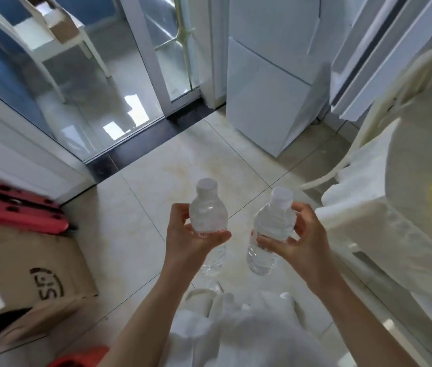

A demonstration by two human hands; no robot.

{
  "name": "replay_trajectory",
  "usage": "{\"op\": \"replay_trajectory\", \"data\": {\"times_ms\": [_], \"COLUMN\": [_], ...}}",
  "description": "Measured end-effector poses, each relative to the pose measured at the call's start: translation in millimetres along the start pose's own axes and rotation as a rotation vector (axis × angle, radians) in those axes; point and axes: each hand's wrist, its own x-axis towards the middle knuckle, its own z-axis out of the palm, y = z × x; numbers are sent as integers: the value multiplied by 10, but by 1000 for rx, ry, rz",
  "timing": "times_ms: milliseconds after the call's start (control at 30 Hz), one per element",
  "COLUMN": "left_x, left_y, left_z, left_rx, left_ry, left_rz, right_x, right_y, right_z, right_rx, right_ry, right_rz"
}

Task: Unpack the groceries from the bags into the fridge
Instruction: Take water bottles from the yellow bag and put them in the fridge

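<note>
Gripping a water bottle (207,213) in your left hand (188,242) and a second bottle (271,229) in your right hand (293,242), you risk fumbling one opening the closed fridge (267,88).

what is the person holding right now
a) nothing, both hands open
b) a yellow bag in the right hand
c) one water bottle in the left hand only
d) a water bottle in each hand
d: the left hand grips one clear capped water bottle and the right hand grips a second water bottle, both held over the tiled floor.
</note>
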Motion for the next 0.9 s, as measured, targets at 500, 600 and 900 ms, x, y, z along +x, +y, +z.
{"op": "replay_trajectory", "data": {"times_ms": [500, 600, 900], "left_x": [1213, 1586, 2863], "left_y": [232, 389, 1026], "left_z": [-782, -775, -660], "left_rx": [-53, -49, -17], "left_ry": [97, 106, 90], "left_rz": [-15, -10, 39], "right_x": [1155, 1541, 2831], "right_y": [-637, -757, -1292], "right_z": [1085, 1192, 1392], "right_rx": [13, 23, -22], "right_ry": [-131, -132, -166], "right_rz": [-8, -14, -42]}}
